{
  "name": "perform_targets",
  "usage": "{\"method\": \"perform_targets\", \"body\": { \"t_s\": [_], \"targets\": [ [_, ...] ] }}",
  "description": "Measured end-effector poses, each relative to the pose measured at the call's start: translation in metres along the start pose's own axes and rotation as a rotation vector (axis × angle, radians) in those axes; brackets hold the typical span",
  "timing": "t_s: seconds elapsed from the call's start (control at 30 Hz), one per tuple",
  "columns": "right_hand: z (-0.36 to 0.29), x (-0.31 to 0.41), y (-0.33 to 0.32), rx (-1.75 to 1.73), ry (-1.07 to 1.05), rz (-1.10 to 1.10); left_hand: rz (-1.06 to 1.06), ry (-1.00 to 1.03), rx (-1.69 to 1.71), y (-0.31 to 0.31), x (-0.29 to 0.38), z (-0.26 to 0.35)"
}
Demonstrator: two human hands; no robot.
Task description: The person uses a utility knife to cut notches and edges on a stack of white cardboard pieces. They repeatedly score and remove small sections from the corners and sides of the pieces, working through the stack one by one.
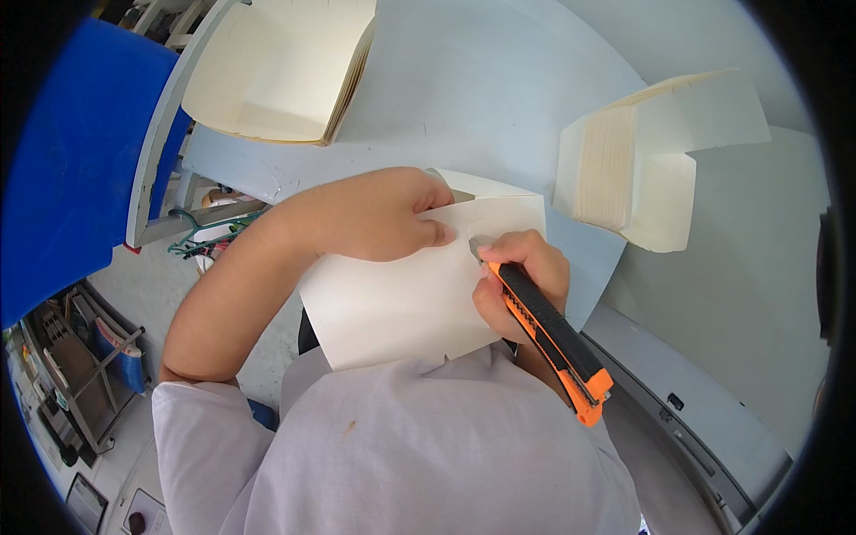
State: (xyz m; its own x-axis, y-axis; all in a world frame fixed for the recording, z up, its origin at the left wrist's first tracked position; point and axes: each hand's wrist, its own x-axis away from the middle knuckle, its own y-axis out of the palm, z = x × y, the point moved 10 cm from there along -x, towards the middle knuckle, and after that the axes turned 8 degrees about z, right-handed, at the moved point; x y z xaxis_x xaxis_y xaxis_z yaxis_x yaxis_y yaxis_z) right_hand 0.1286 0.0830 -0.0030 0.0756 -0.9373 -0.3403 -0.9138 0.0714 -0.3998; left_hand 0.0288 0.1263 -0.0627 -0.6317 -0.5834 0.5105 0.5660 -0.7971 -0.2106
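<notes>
A cream paperboard piece (401, 307) with folded panels lies close before me, reaching over the table edge towards my shirt. My left hand (408, 217) grips its upper part, with the thumb on the outer face and the other fingers hidden behind the panel. In my right hand (525, 281) is an orange and black snap-off utility knife (548, 334), its short blade out and its tip at the board, just right of my left thumb. Whether the tip has gone through the board, I cannot tell.
On the light blue table (468, 87) stand a nested stack of cream paperboard trays (281, 67) at upper left and another stack (605, 170) at right. A blue panel (87, 154) and a metal frame (150, 147) are at left; teal hangers (194, 231) hang below the frame.
</notes>
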Motion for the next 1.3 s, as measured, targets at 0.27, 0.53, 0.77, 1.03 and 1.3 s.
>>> {"method": "perform_targets", "body": {
  "t_s": [0.27, 0.53, 0.77, 1.03, 1.3],
  "targets": [
    [-0.001, -0.001, 0.001, -0.01, 0.0, -0.003, 0.012, -0.017, -0.017, 0.0, 0.0, -0.003],
    [0.002, 0.001, -0.002, -0.057, 0.022, 0.006, 0.013, 0.024, -0.017, -0.001, 0.0, 0.0],
    [0.019, 0.008, -0.018, -0.346, 0.182, 0.156, -0.012, 0.037, -0.043, 0.0, 0.001, 0.001],
    [0.025, 0.008, -0.02, -0.443, 0.211, 0.205, -0.059, -0.049, 0.102, 0.001, 0.005, -0.002],
    [0.011, -0.003, -0.017, -0.466, 0.186, 0.076, -0.044, -0.102, 0.051, 0.0, 0.01, -0.006]
  ]
}}
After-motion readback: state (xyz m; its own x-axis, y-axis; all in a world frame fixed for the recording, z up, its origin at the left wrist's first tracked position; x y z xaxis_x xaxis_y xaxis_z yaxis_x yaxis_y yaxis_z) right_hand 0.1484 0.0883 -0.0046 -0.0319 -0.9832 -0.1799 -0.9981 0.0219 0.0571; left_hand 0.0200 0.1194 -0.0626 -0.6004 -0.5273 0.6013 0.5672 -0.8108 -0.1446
